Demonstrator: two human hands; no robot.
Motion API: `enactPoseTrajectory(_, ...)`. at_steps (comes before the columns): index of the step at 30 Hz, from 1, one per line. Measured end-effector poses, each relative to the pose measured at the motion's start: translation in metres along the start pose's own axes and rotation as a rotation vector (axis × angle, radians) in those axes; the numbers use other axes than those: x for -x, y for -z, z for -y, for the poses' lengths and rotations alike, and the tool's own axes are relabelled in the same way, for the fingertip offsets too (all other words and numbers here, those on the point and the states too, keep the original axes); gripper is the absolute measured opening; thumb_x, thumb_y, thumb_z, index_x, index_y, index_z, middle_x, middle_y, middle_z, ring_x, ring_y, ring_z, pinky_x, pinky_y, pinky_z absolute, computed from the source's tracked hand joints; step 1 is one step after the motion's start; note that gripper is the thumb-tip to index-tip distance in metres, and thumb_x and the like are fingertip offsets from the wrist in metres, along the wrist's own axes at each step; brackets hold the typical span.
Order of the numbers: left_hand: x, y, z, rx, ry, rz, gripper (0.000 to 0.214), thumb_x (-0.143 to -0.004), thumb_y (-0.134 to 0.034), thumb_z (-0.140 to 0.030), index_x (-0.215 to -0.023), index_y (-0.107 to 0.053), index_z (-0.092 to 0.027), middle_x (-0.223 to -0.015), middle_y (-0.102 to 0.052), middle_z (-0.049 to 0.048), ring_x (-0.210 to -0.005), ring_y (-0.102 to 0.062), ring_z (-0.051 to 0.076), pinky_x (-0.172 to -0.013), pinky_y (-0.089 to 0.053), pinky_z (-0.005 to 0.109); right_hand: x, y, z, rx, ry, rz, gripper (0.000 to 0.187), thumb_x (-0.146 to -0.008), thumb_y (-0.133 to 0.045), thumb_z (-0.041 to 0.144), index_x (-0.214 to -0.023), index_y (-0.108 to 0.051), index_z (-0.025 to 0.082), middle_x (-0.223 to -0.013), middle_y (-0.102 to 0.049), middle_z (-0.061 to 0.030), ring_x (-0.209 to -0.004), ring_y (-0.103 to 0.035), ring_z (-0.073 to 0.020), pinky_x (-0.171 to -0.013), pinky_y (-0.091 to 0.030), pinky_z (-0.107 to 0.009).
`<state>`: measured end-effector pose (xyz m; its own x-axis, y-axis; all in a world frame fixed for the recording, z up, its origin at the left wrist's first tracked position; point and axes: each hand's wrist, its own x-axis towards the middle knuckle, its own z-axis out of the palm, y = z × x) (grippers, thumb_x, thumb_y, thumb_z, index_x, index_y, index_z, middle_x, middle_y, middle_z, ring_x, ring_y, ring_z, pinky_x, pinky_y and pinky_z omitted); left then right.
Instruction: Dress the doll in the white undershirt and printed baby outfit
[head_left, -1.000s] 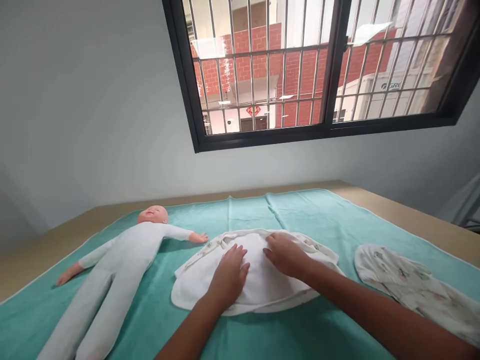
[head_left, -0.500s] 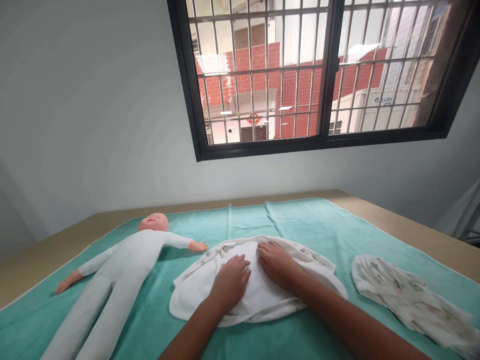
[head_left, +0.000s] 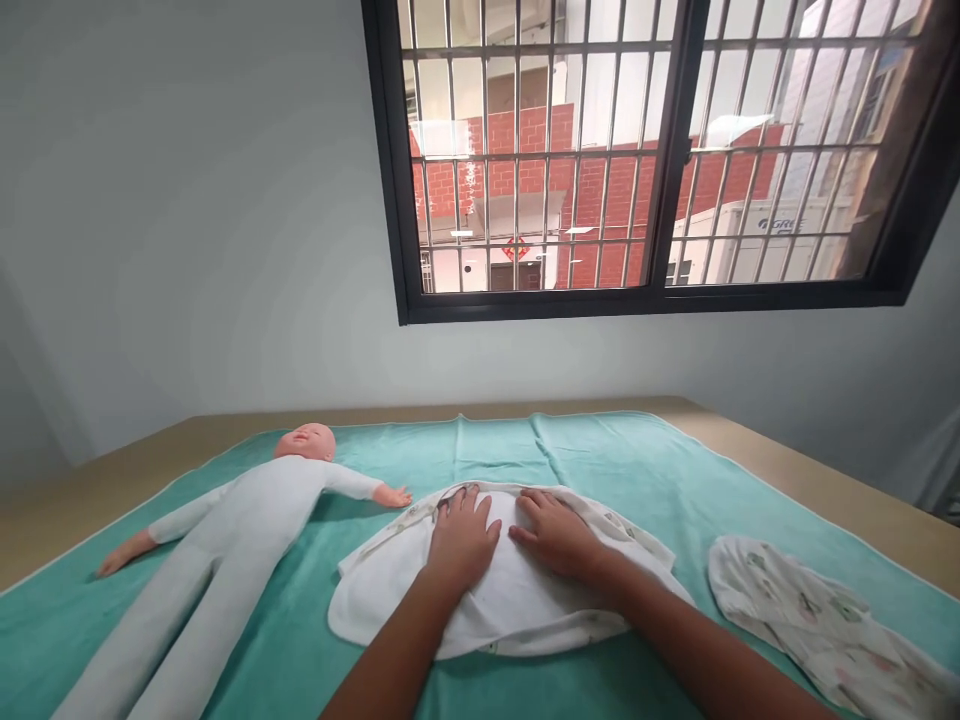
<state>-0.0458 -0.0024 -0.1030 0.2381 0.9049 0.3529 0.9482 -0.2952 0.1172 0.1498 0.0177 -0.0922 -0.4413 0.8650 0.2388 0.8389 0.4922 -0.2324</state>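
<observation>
Both palms pressed flat on the white garment (head_left: 510, 590), fingers spread, nothing pinched or gripped: left hand (head_left: 461, 535) and right hand (head_left: 555, 532) side by side near the garment's far edge, close together but seemingly not touching. Garment spread out on the teal towel (head_left: 630, 450), just beside the outstretched hand of the baby doll (head_left: 247, 530), which lies on its back to the garment's left. Second printed cloth (head_left: 817, 620) to the garment's right, apart from it, untouched. Judged as a smoothing step: best done with light, even pressure, sweeping outward from the garment's middle so wrinkles run off the edges rather than bunch under the palms; worth keeping the towel beneath from dragging along. Garment mostly nearer than the hands, forearms crossing over its near edge.
</observation>
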Motion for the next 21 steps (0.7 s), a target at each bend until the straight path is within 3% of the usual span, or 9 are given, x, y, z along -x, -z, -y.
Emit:
enactPoseTrajectory(2,0.000,0.000,0.001,0.003,-0.011,0.024,0.042,-0.092,-0.039,-0.043,-0.129,-0.051,-0.026,-0.147,-0.043,0.0086,-0.135,-0.036,0.029,-0.108,-0.031,0.051,-0.010,0.003,-0.005,0.003,-0.019,-0.013,0.035,-0.091,-0.045,0.045,-0.106,-0.064,0.020,-0.117,-0.062,-0.0103,-0.108,-0.058,-0.0233,-0.094,-0.042,-0.034)
enactPoseTrajectory(5,0.000,0.000,0.003,0.017,-0.026,0.059,0.044,-0.093,-0.036,-0.046,-0.131,-0.050,-0.027,-0.147,-0.042,0.0083,-0.134,-0.037,0.029,-0.108,-0.031,0.051,-0.019,0.000,-0.007,0.012,-0.083,-0.084,0.032,-0.095,-0.035,0.032,-0.094,-0.064,0.018,-0.102,-0.063,-0.0110,-0.096,-0.059,-0.0224,-0.086,-0.043,-0.035)
enactPoseTrajectory(12,0.001,-0.001,0.003,0.021,0.002,0.003,0.042,-0.093,-0.037,-0.047,-0.124,-0.053,-0.023,-0.148,-0.040,0.0106,-0.134,-0.037,0.028,-0.108,-0.031,0.049,-0.014,-0.011,0.004,0.042,-0.022,-0.161,0.022,-0.091,-0.041,0.023,-0.102,-0.060,0.019,-0.112,-0.059,-0.0084,-0.110,-0.051,-0.0224,-0.098,-0.036,-0.034)
enactPoseTrajectory(21,0.002,-0.002,0.002,-0.011,-0.028,-0.002,0.039,-0.094,-0.036,-0.045,-0.121,-0.055,-0.024,-0.140,-0.049,0.0094,-0.129,-0.043,0.027,-0.106,-0.033,0.048,-0.014,-0.017,-0.003,0.063,0.025,-0.146,0.030,-0.093,-0.042,0.037,-0.111,-0.059,0.019,-0.136,-0.049,-0.0111,-0.124,-0.044,-0.0252,-0.106,-0.033,-0.039)
